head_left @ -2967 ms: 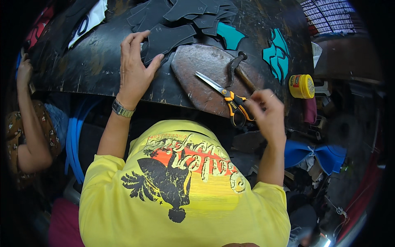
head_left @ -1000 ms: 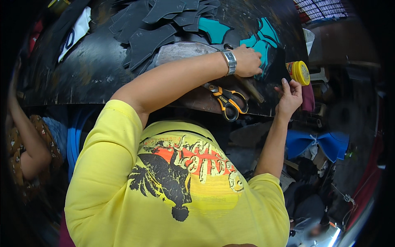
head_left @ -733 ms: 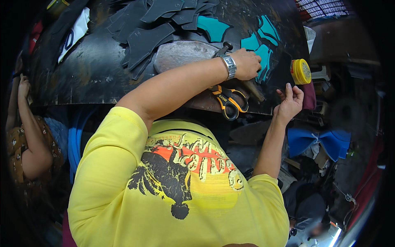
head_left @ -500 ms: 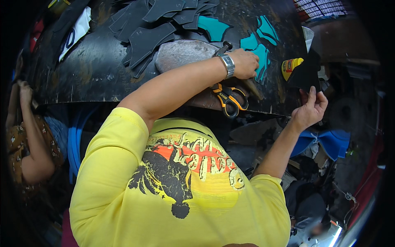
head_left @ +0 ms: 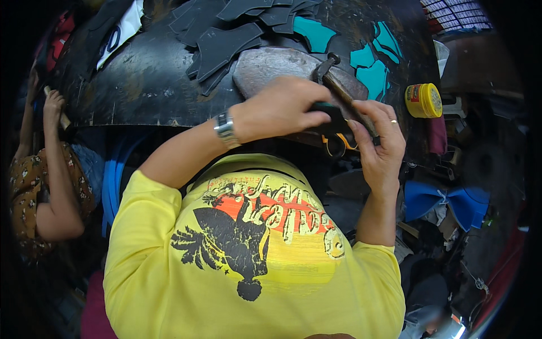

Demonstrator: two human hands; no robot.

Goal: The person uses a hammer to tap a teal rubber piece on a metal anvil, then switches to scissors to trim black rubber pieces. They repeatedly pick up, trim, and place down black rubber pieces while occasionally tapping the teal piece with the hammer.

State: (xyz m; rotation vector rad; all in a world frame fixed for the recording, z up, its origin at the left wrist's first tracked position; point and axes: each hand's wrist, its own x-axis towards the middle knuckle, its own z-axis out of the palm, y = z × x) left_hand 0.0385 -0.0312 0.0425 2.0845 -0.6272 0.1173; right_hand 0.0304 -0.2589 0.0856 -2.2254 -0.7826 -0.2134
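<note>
My left hand (head_left: pixel 282 110), with a metal watch at its wrist, pinches a dark sheet piece (head_left: pixel 340 121) that shows a teal edge. Its other side is held between the thumb and fingers of my right hand (head_left: pixel 379 133), which wears a ring. Both hands meet above the table's near edge, so much of the piece is hidden. Just beyond them a hammer (head_left: pixel 324 69) rests on a grey stone slab (head_left: pixel 265 70). Below the held piece, the orange-handled scissors (head_left: pixel 334 146) are partly covered.
Black cut pieces (head_left: pixel 226 45) lie heaped at the back, beside several teal cut pieces (head_left: pixel 313 35). A yellow tub (head_left: pixel 423 100) stands at the table's right edge. White sheet material (head_left: pixel 121 34) lies at the far left, where another person's hand (head_left: pixel 53 104) grips a stick-like handle.
My left hand has left the teal pieces and come back left. My right hand has brought the black piece from the right edge to meet it. The yellow tub is now uncovered.
</note>
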